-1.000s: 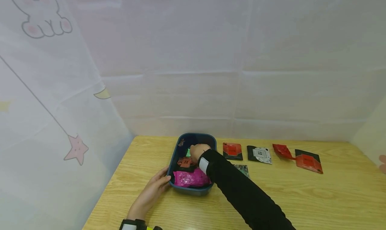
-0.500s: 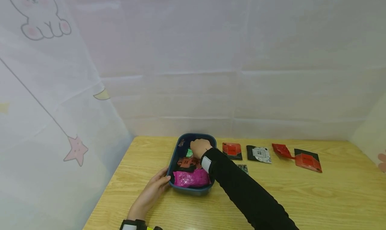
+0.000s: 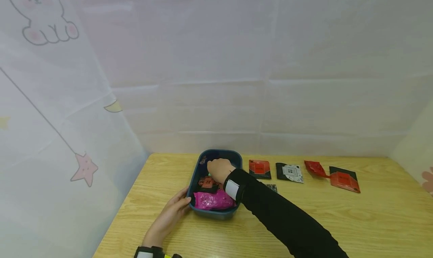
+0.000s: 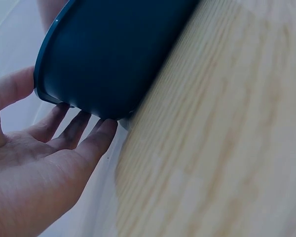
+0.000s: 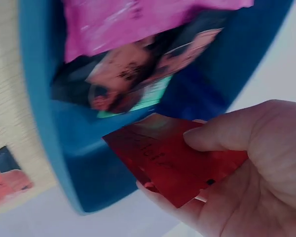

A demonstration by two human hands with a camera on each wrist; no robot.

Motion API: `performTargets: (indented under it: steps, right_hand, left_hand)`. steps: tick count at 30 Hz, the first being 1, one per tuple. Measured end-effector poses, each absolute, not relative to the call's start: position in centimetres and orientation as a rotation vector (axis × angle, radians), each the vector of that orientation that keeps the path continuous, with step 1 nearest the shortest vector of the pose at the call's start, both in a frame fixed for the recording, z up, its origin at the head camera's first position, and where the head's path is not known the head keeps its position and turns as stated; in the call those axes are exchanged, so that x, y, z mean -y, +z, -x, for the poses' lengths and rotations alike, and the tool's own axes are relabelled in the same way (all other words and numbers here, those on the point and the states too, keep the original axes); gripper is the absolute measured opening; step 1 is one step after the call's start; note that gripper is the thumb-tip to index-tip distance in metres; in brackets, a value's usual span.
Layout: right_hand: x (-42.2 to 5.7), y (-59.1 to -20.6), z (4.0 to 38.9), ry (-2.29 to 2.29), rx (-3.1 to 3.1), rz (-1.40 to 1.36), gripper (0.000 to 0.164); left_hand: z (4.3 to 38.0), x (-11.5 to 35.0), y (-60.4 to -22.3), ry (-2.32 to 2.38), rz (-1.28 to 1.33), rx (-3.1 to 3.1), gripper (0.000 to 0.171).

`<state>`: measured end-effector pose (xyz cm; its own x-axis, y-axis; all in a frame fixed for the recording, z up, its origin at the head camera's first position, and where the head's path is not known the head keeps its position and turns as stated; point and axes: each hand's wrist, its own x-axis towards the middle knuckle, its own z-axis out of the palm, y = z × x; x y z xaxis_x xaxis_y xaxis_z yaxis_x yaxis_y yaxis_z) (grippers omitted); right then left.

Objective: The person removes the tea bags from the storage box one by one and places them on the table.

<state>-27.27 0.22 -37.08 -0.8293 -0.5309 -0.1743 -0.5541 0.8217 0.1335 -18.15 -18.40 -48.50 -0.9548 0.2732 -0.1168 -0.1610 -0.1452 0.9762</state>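
Thumb and fingers of your right hand (image 5: 266, 158) pinch a red packet (image 5: 175, 155) in a narrow grip, thumb on top and fingers beneath, above the far part of the bin (image 3: 214, 214). Your left hand (image 3: 173, 210) is spread wider, holding the bin's near left corner with the thumb at the rim and the other fingers against the side wall. Inside the bin, a pink pack (image 3: 214, 201) lies at the near end, with dark packets (image 3: 207, 183) behind it and a green packet (image 5: 155, 94) showing from under them.

The bin stands upright on your wooden table (image 3: 365, 224). To its right lie a red-and-black packet (image 3: 259, 169), a black-and-white packet (image 3: 291, 172) and a crumpled packet (image 3: 315, 168), whose thin end reaches a larger packet (image 3: 345, 179). Pale sheeting (image 3: 216, 111) printed with cartoon figures rises behind and at the sides.

Your own hand covers the held packet in the head view, and you cannot tell how deep it sits in the bin. Your black sleeve (image 3: 287, 220) half hides a small packet (image 3: 272, 187). Your left wrist is cut off at the bottom edge, and the lettering is too blurred to read.
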Motion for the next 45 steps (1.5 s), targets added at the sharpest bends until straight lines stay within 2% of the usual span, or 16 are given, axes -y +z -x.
performTargets:
  steps: [6, 8, 12, 16, 24, 38, 45]
  right_hand:
    - [0.0, -36.5, 25.5, 0.335, -2.903, 0.993, 0.031]
    - [-0.1, -36.5, 24.6, 0.375, -2.926, 1.046, 0.033]
    - [-0.3, -36.2, 22.6, 0.470, -2.958, 1.159, 0.023]
    - [-0.8, -36.3, 20.8, 0.634, -3.009, 1.301, 0.020]
    - [-3.0, -37.4, 19.3, 0.682, -3.101, 1.553, 0.042]
    - [-9.7, -37.9, 18.1, 0.617, -2.913, 1.672, 0.065]
    - [-12.9, -38.1, 17.5, 0.512, -3.025, 1.535, 0.066]
  left_hand:
    - [18.1, 18.3, -48.4, 2.177, -0.152, -1.847, 0.067]
    - [18.1, 18.3, -48.4, 2.181, -0.151, -1.839, 0.066]
    - [18.0, 18.4, -48.4, 2.183, -0.140, -1.829, 0.067]
    - [18.0, 18.4, -48.4, 2.186, -0.135, -1.826, 0.066]
    - [18.0, 18.4, -48.4, 2.180, -0.103, -1.851, 0.065]
    - [18.0, 18.2, -48.2, 2.205, -0.091, -1.838, 0.067]
    - [18.1, 18.3, -48.3, 2.209, -0.083, -1.833, 0.068]
